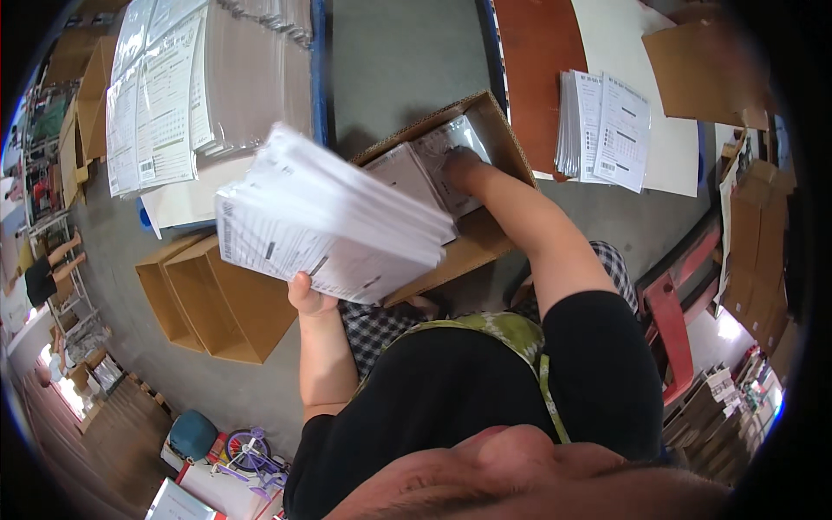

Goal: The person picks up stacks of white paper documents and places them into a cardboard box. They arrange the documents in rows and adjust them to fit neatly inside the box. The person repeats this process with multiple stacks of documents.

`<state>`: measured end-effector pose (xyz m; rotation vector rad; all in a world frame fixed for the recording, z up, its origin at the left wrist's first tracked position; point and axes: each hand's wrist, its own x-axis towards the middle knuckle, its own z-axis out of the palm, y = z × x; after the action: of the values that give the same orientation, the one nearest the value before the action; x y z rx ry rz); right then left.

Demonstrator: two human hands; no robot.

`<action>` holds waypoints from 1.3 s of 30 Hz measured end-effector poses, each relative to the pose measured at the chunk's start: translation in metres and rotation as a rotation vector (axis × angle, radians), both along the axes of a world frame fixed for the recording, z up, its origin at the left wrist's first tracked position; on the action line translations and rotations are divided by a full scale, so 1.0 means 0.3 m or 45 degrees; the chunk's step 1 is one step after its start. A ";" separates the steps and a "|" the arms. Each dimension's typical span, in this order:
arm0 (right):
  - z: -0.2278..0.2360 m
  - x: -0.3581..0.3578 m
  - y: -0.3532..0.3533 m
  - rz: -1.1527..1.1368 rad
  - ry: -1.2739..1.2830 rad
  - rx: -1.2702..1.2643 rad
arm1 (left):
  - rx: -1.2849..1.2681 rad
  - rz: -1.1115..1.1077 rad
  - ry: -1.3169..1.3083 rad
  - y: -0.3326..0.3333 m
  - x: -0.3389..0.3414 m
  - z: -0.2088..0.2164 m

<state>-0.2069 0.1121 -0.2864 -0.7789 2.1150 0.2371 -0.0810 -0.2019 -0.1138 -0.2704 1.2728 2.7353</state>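
White stack [325, 251] of packs gripped by my left hand [312, 295], above carton [503, 130] edge. Right hand [464, 169] inside at plastic-wrapped packs [403, 176]; grip unclear. One-handed low-corner hold might let loose slick layers slide apart.

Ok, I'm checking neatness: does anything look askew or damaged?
Slightly: on the right table, the small stack of packets has its top ones splayed rather than squared. The bundle in the left hand also looks uneven, though blurred. No clear damage shows.
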 end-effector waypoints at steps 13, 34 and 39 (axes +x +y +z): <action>0.521 0.124 -0.017 -0.933 -0.300 -1.504 | -1.141 -0.199 0.476 0.185 -0.052 0.041; 0.366 0.213 -0.038 -0.794 -0.124 -1.781 | -0.795 -0.148 -0.429 0.290 -0.043 0.017; 0.353 0.161 -0.031 -0.710 0.084 -1.602 | -1.442 -0.356 -0.343 0.257 -0.059 -0.005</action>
<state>-0.1586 0.1028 -0.1807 -0.7658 2.3061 -1.4901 -0.0987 -0.1249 -0.1153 -0.4620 2.3622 1.4270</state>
